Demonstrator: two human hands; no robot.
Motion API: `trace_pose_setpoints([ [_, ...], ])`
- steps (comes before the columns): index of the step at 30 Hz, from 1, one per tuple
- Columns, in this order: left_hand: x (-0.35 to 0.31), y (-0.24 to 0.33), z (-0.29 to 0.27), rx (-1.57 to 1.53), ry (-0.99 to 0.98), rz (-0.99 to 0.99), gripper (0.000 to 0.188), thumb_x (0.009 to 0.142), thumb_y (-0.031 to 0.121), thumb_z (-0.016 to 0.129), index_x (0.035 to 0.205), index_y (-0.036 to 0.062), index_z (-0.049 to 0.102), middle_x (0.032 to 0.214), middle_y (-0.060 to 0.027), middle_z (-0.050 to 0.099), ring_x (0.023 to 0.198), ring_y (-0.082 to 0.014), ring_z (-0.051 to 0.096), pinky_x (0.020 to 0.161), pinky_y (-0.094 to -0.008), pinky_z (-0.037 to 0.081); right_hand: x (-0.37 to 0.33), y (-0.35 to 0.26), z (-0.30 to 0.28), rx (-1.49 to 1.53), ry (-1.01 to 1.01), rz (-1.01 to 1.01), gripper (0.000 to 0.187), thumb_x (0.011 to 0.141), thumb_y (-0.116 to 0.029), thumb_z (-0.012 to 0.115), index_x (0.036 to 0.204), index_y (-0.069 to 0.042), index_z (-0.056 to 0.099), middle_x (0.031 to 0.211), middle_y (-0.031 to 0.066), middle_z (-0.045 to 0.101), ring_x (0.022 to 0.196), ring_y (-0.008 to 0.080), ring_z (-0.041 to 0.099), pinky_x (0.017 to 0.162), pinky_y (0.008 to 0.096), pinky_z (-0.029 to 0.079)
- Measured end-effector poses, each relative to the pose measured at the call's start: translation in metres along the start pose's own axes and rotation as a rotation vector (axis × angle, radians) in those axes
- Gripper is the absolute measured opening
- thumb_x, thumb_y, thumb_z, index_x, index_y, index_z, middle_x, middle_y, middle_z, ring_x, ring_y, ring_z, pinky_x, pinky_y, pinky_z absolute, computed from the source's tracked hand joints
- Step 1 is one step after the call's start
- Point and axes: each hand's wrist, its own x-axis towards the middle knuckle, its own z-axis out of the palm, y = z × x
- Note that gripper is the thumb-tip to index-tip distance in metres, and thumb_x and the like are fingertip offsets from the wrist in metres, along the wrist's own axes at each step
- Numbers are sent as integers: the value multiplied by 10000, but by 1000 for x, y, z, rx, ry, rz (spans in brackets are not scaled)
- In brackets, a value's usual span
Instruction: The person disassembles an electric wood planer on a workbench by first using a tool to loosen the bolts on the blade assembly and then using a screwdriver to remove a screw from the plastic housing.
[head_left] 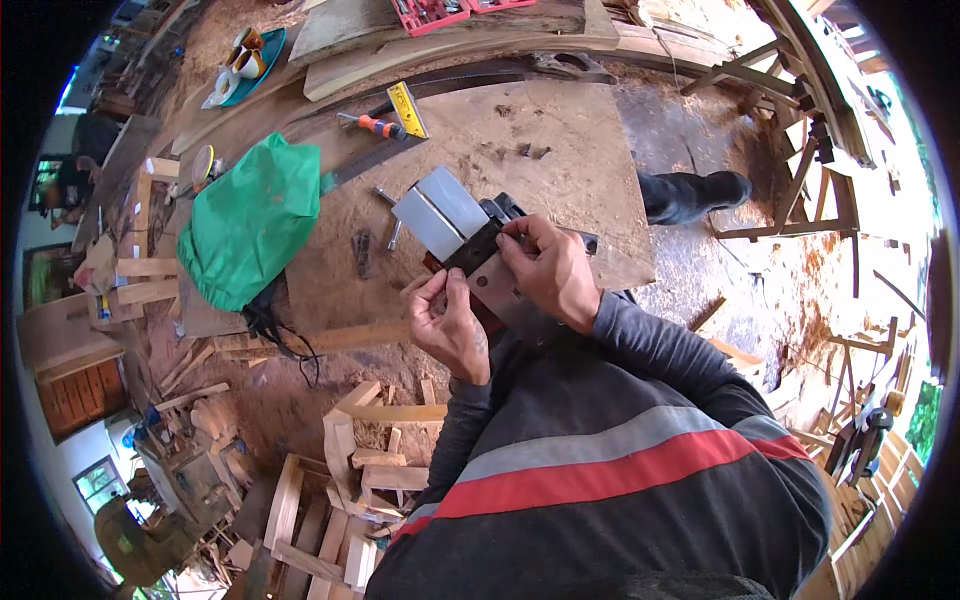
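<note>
Both hands, left (450, 325) and right (548, 268), grip a power planer (470, 235) above the sawdust-covered workbench (560, 150).

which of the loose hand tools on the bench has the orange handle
The screwdriver near the far edge of the workbench. The yellow square beside it is flat, and the bolt nearer the hands is bare grey metal.

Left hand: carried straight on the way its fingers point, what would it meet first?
The left hand already touches the upturned grey metal-soled power planer; beyond that likely the sawdust-strewn wooden workbench, though depth is unclear.
</note>
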Motion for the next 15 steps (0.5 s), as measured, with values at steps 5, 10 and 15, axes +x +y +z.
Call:
trace_pose_setpoints([
  [5, 0, -2, 2, -10, -36, 102, 127, 878, -35, 724, 971, -59, 641, 1031, -92, 602, 881, -128, 609, 779, -257, 531, -1, -1, -2, 63, 13, 50, 244, 919, -198, 676, 1056, 4, 675, 785, 197, 713, 714, 272, 740, 650, 368, 570],
  [10, 3, -2, 3, 18, 5, 296, 121, 916, -11, 702, 1007, -52, 632, 1119, -152, 637, 972, -189, 633, 864, -307, 540, 0, -1, 0, 155, 12, 5, 241, 930, -201, 672, 1080, -13, 679, 865, 186, 726, 751, 250, 739, 668, 354, 567],
  [15, 32, 22, -4, -152, -19, 374, 158, 940, -6, 662, 1086, -58, 629, 1111, -166, 689, 1003, -207, 656, 930, -329, 521, -3, 1, -5, 196, -255, -217, 254, 950, -233, 665, 1091, -22, 676, 864, 152, 723, 738, 214, 708, 669, 330, 549],
])
